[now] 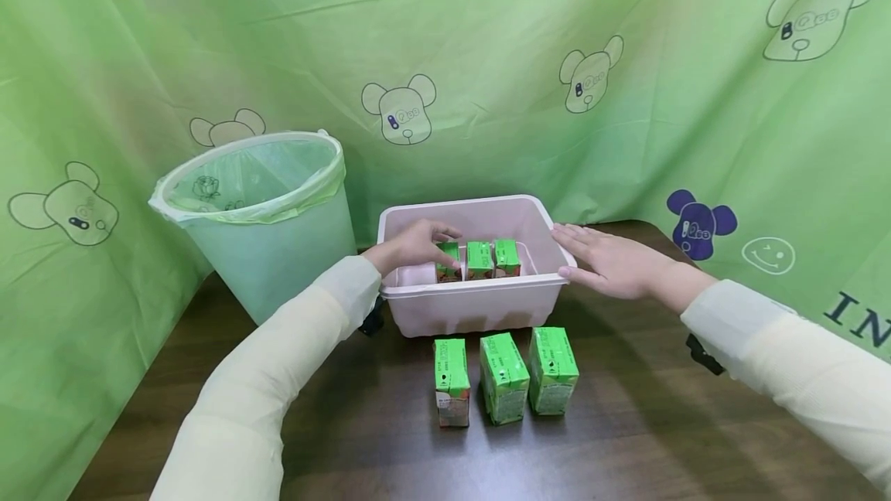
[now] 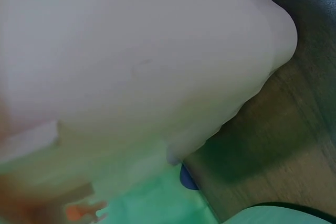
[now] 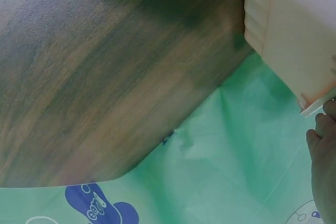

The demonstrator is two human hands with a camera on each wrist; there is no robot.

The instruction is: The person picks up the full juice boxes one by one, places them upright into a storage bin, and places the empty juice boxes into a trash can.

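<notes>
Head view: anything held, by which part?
Left hand at top of the leftmost carton in the bin; grip can't be told. Right hand touches the rim.

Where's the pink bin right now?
In the head view, the pink bin stands near centre on the table, right of the trash can and just beyond three green cartons.

I see a bag-lined green bin [image 1: 278,253] at the far left corner of the table [image 1: 341,447], and a printed curtain [image 1: 487,14] behind its far edge.
</notes>
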